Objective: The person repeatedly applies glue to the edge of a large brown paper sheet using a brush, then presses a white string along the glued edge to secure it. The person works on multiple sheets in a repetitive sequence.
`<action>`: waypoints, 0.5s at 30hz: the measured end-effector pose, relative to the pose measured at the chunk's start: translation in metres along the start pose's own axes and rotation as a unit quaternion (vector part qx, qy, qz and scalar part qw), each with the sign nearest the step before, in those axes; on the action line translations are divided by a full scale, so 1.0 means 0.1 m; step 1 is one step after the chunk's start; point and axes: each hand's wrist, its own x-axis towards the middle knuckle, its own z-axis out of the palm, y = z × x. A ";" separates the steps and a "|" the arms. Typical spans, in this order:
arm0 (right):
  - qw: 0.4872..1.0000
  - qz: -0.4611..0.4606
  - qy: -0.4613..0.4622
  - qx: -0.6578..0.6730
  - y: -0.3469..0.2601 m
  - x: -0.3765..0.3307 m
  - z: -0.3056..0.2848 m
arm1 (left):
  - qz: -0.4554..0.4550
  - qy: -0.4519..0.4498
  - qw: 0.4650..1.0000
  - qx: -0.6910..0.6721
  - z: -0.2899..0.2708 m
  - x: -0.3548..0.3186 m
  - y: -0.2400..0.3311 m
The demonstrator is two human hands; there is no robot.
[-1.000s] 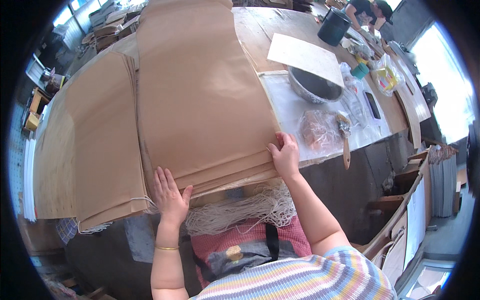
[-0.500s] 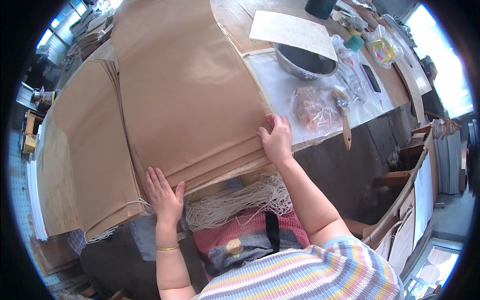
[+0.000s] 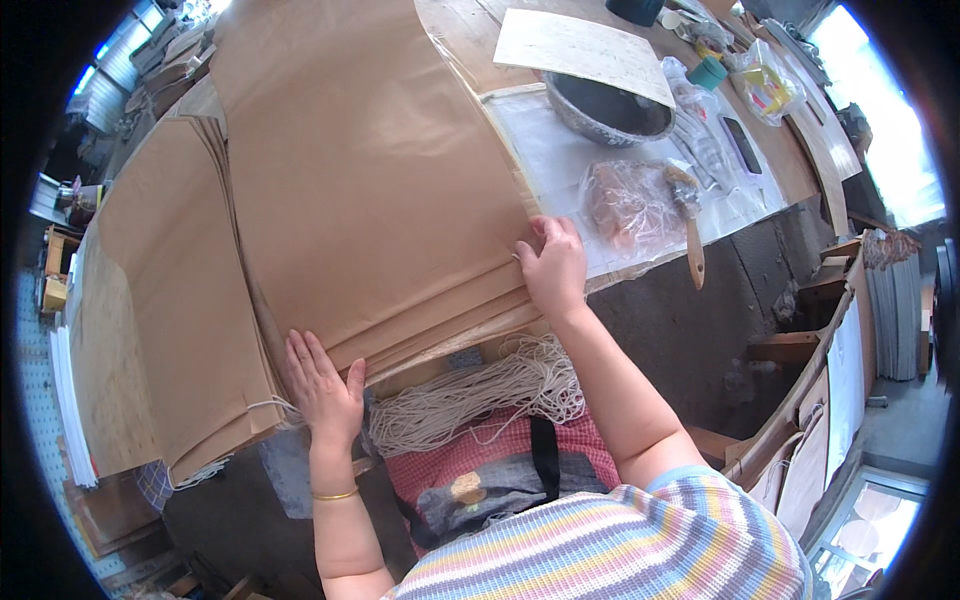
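A stack of large brown paper sheets point(image 3: 360, 190) lies on the table, its near edges stepped like stairs. My left hand point(image 3: 325, 385) rests flat at the stack's near left corner, fingers outstretched and thumb apart. At the right edge, near the front corner, my right hand point(image 3: 555, 262) has its fingers curled around the sheets' edge, with the thumb by the paper. To the left stands a second pile of folded brown paper pieces point(image 3: 190, 290), with white string point(image 3: 270, 404) at its near end. How many sheets the right hand grips is hidden.
A bundle of white cord point(image 3: 480, 395) hangs at the table's front, above my red checked apron point(image 3: 420, 470). On the right are a dark bowl point(image 3: 610, 110) under a pale board point(image 3: 585, 55), a brush point(image 3: 690, 225), a plastic-wrapped lump point(image 3: 630, 205) and a phone point(image 3: 741, 145).
The view has shifted slightly, so the table appears a little higher. My right hand's fingers are bent more at the paper's edge. My left hand stays flat at the corner.
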 end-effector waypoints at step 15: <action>0.995 0.006 -0.048 -0.090 -0.03 0.13 -0.10 | -0.005 0.005 1.000 -0.001 0.01 0.00 0.04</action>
